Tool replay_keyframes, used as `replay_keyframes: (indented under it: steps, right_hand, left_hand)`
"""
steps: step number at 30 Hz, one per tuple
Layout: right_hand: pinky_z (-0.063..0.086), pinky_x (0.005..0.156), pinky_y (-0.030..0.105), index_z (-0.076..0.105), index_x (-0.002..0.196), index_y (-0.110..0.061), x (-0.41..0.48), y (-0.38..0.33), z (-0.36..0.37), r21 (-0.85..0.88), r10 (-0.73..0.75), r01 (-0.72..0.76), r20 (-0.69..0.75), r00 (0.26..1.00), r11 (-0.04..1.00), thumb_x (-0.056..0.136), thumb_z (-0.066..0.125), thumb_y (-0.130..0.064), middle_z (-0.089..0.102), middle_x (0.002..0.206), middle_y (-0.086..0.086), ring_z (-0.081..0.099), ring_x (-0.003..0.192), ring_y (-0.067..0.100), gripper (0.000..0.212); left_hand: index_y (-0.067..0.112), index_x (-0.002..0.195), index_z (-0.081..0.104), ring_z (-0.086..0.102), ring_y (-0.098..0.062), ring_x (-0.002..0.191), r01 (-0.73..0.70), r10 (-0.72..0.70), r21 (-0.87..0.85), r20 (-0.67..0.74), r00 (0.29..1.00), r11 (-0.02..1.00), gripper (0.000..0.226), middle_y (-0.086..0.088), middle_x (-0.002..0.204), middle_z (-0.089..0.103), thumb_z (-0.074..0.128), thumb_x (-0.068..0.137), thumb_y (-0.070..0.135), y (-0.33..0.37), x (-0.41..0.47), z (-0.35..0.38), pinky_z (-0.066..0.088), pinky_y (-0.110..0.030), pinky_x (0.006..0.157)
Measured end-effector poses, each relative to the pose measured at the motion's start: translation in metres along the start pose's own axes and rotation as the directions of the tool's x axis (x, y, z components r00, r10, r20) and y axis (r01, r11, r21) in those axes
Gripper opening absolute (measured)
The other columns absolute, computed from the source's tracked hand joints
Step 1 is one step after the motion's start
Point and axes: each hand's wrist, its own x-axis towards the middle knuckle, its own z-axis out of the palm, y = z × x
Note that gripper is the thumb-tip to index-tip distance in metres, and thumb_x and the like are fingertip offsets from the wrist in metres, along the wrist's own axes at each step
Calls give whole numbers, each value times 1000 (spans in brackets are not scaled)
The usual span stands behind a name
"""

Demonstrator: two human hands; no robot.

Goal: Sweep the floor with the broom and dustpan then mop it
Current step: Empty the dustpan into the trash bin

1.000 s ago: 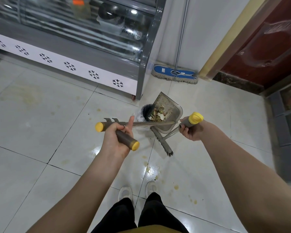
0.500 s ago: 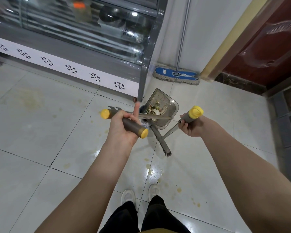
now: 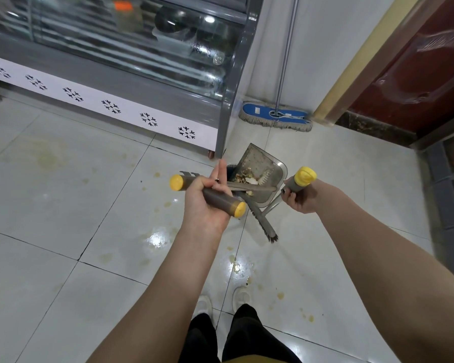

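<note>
Left of the dustpan (image 3: 257,163), the left hand (image 3: 205,205) grips two handles, keeping the broom (image 3: 262,224) aside. The dustpan tilts over a bin (image 3: 231,171), likely to dump debris. Right of it, the right hand (image 3: 299,200) clasps its handle.

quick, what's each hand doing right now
left hand: gripping two crossed yellow-capped handles
right hand: gripping the dustpan handle

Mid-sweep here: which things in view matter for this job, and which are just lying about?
For the job:
dustpan holding debris, gripped by right hand
broom in left hand
bin by the dustpan
mop, not yet in use
stained floor

Just there:
glass display cabinet
red door
</note>
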Motion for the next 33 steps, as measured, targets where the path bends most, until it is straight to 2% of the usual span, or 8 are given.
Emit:
replay_keyframes:
  steps: [2,8,16,20,24,28,31,33]
  right_hand:
    - [37,29,11,44,72,-9,0,1,-2,8,3,-3,-5,1000,1000,96,41,-26,53,47,9,52,31,13,30]
    - [37,30,11,45,70,-9,-1,3,0,0,-6,6,0,1000,1000,96,42,-23,53,48,9,52,31,13,29]
    - [36,29,11,43,70,-9,1,7,10,5,-3,3,26,1000,1000,95,44,-25,52,47,8,52,32,13,30]
    - [36,29,11,43,71,-10,3,11,14,-15,9,-8,18,1000,1000,95,43,-25,52,46,7,53,32,12,29]
    - [36,29,11,43,71,-9,5,14,18,-48,15,-15,7,1000,999,96,42,-26,51,45,8,52,31,12,30]
    - [36,29,11,43,71,-10,7,19,19,-49,23,-22,14,1000,999,96,42,-27,51,48,7,52,31,13,30]
    - [37,29,11,43,71,-10,8,23,17,-42,31,-30,20,999,999,96,42,-27,51,46,7,53,31,13,30]
    - [37,29,11,44,72,-9,8,25,16,-30,36,-35,28,999,999,96,42,-28,51,46,8,53,31,13,30]
  left_hand:
    - [2,96,54,68,-19,91,-21,21,-19,-6,1000,1000,27,-23,77,71,34,82,-8,0,0,-4,52,-15,47]
    - [2,88,52,71,-36,74,-37,46,76,-111,993,996,7,-24,108,61,57,90,7,-1,-4,-6,59,-33,55]
    - [12,97,45,71,-35,73,140,-61,259,-292,955,956,60,-19,81,73,49,79,70,2,-8,-27,54,-58,57]
    - [9,89,49,60,-19,39,115,-41,185,-363,931,976,56,-5,42,58,58,79,63,-1,-11,-37,54,-48,50]
    - [10,75,49,52,-11,33,56,8,162,-365,931,985,40,0,43,48,66,82,45,-8,-17,-49,49,-23,48]
    - [9,98,50,69,-28,65,74,7,192,-389,921,979,25,-15,98,56,66,87,25,-12,-22,-63,57,-33,51]
    - [10,95,51,68,-30,75,97,-15,203,-373,928,974,22,-14,91,66,59,92,30,-15,-26,-68,53,-47,59]
    - [8,90,53,70,-21,61,93,-27,175,-350,936,980,21,-8,69,71,58,92,28,-18,-27,-70,54,-41,59]
